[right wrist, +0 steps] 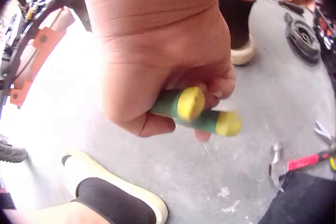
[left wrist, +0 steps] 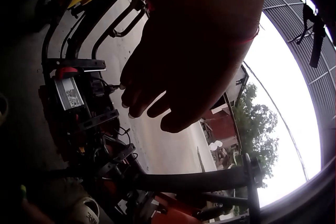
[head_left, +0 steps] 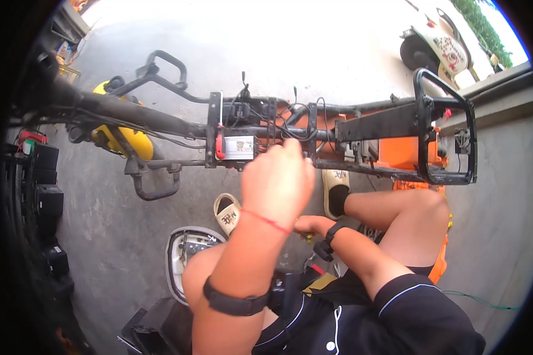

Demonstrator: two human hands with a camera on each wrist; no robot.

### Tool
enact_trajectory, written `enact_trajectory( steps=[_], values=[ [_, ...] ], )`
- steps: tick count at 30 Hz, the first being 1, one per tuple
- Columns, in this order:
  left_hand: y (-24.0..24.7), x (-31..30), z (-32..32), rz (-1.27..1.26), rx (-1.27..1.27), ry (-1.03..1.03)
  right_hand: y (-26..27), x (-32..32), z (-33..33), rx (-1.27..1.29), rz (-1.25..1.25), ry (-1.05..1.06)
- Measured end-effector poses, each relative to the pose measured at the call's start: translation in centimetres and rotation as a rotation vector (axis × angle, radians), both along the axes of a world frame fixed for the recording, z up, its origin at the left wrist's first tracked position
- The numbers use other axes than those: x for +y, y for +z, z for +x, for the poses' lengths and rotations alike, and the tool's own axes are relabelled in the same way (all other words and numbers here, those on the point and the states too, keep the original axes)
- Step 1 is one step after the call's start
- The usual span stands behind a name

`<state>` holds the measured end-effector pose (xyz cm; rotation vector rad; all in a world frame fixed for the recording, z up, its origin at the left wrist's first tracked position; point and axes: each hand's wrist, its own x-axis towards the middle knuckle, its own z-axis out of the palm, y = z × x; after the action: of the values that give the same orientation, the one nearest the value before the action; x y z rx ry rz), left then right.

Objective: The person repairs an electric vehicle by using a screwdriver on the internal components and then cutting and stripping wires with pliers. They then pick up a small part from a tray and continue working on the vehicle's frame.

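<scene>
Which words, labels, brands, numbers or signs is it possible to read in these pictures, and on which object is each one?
"N…E", middle letters uncertain: on the slipper under the frame.
Dark letters, too small to read surely: on the other slipper.
Label too small and blurred: on the silver box.
Red markings on the white scooter: too small to tell if they are words.

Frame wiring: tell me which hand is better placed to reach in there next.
Left, I'd judge. The left hand is over the frame beside the wiring, its fingers loose. The right hand grips yellow-tipped green handles and sits farther back, between the legs.
</scene>
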<state>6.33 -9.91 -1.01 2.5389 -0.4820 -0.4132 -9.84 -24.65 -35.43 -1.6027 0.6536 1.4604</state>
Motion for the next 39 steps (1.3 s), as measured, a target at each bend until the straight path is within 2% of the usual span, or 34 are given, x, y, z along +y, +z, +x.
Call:
enact_trajectory(
  steps=[2,4,5,7,10,12,14,16,18,19,20,21,22,24,27,30,32,34,36,38,39],
  values=[
    [-0.2,-0.8,-0.4,-0.037,0.013,-0.021,2.3,-0.9,1.9,-0.03,0.007,0.058],
    [-0.7,-1.2,-0.2,-0.077,0.008,-0.026,7.5,-1.7,4.0,0.116,0.38,-0.042],
    [-0.8,-1.3,0.2,-0.083,0.023,-0.015,11.1,-2.2,5.7,0.143,0.448,0.017],
    [-0.1,-1.3,1.4,-0.076,0.038,0.014,17.6,-2.5,7.7,0.112,0.471,-0.013],
    [0.3,0.1,3.7,-0.14,0.097,0.16,25.0,-2.7,9.8,0.088,0.575,-0.243],
    [0.8,1.8,5.5,-0.091,0.1,0.284,26.6,-3.2,11.4,-0.105,0.532,-0.217],
    [-1.2,2.9,7.2,-0.196,0.078,0.491,27.6,-4.1,13.9,-0.267,0.326,-0.116],
    [-5.2,3.7,8.3,-0.056,0.122,0.599,28.2,-4.3,16.3,-0.533,0.048,0.121],
    [-7.8,3.6,8.1,0.08,0.237,0.514,26.7,-4.3,18.3,-0.823,-0.274,0.265],
    [-8.9,3.5,7.8,0.128,0.237,0.444,25.1,-4.3,18.9,-0.827,-0.268,0.267],
    [-10.5,3.2,7.7,0.18,0.234,0.375,23.3,-4.3,19.7,-0.938,-0.504,0.282],
    [-12.1,2.9,7.7,0.171,0.242,0.388,22.5,-4.0,20.2,-1.04,-0.743,0.29],
    [-13.7,2.5,8.0,0.158,0.248,0.403,21.9,-4.0,21.0,-1.047,-0.739,0.291],
    [-16.5,1.8,8.8,0.109,0.255,0.415,22.2,-3.9,21.9,-1.122,-0.899,0.463],
    [-20.5,0.7,9.7,-0.262,-0.02,0.5,21.9,-4.0,22.9,-1.111,-0.973,0.588],
    [-21.9,-1.0,11.7,-0.415,-0.033,0.541,21.3,-4.4,23.7,-1.092,-1.0,0.678],
    [-22.0,-1.9,13.1,-0.446,-0.03,0.568,20.8,-4.6,24.0,-1.164,-1.012,0.713],
    [-22.6,-2.4,14.1,-0.4,-0.129,0.528,20.7,-4.6,24.1,-1.16,-1.01,0.713],
    [-23.0,-2.9,14.4,-0.394,-0.077,0.535,20.3,-4.2,24.2,-1.164,-0.998,0.707],
    [-23.4,-3.6,14.2,-0.333,-0.198,0.563,19.9,-4.0,23.8,-1.193,-0.995,0.68],
    [-23.5,-3.9,14.1,-0.347,-0.181,0.596,19.7,-3.8,23.7,-1.19,-0.995,0.683]
  ],
)
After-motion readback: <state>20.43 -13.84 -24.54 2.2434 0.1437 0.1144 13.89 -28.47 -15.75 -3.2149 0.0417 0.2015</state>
